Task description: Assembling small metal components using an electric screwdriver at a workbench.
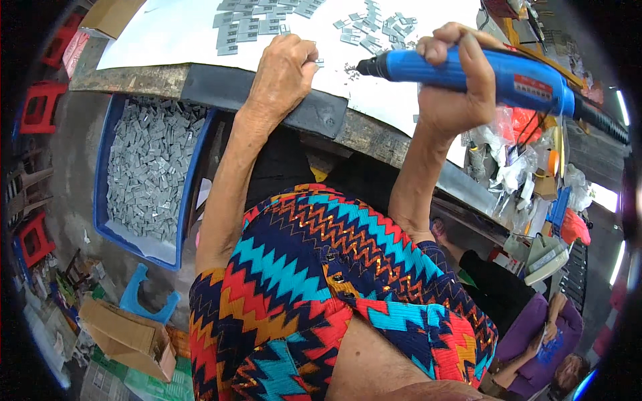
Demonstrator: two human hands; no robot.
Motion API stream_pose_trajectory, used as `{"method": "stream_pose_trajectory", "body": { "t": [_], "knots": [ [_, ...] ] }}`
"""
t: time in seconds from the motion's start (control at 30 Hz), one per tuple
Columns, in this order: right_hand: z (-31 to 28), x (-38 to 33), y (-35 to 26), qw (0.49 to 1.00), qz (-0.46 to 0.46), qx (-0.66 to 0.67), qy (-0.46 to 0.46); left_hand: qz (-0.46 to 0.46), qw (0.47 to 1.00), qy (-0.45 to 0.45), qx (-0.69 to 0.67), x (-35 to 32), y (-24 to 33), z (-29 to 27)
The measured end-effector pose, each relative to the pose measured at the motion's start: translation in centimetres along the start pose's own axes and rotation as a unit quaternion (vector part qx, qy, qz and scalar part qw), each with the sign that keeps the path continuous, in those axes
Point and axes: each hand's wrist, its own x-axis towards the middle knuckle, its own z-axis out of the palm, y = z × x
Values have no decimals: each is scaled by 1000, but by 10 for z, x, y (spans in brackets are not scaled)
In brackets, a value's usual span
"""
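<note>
My right hand (461,87) is wrapped round a blue electric screwdriver (435,69), raised over the white tabletop (267,61). Its dark tip points left, above a small scatter of dark screws (352,73). My left hand (284,73) rests at the near edge of the table with its fingers pinched together. A small grey plastic piece (319,63) pokes out at those fingertips, mostly hidden by them. Beyond my left hand, flat grey plastic pieces (251,28) lie in rows. A looser group of grey pieces (374,30) lies farther right.
A blue bin (100,187) full of grey pieces stands below the table at left. Nearby are a blue plastic stool (144,301), a cardboard box (127,331) and red stools (43,110). Plastic bags (515,160) crowd the right side. Another person (535,327) sits at lower right.
</note>
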Motion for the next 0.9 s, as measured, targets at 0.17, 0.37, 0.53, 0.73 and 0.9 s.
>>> {"method": "stream_pose_trajectory", "body": {
  "t": [0.17, 0.37, 0.53, 0.73, 0.9],
  "knots": [
    [24, 6, 17, 999, -23, -29, -20, -3, 1000, 11, -2, 0, 1, 2],
    [36, 9, 28, 997, -2, -69, -42, -7, 1000, 27, 4, -1, 0, 2],
    [44, 14, 28, 988, -47, -94, -114, -18, 1000, 21, 6, 0, 7, 5],
    [52, 14, 32, 981, -45, -141, -123, -20, 999, 20, 14, 0, 8, 4],
    [55, 11, 37, 981, -55, -153, -109, -35, 999, 9, 14, 0, 7, 3]
  ]
}}
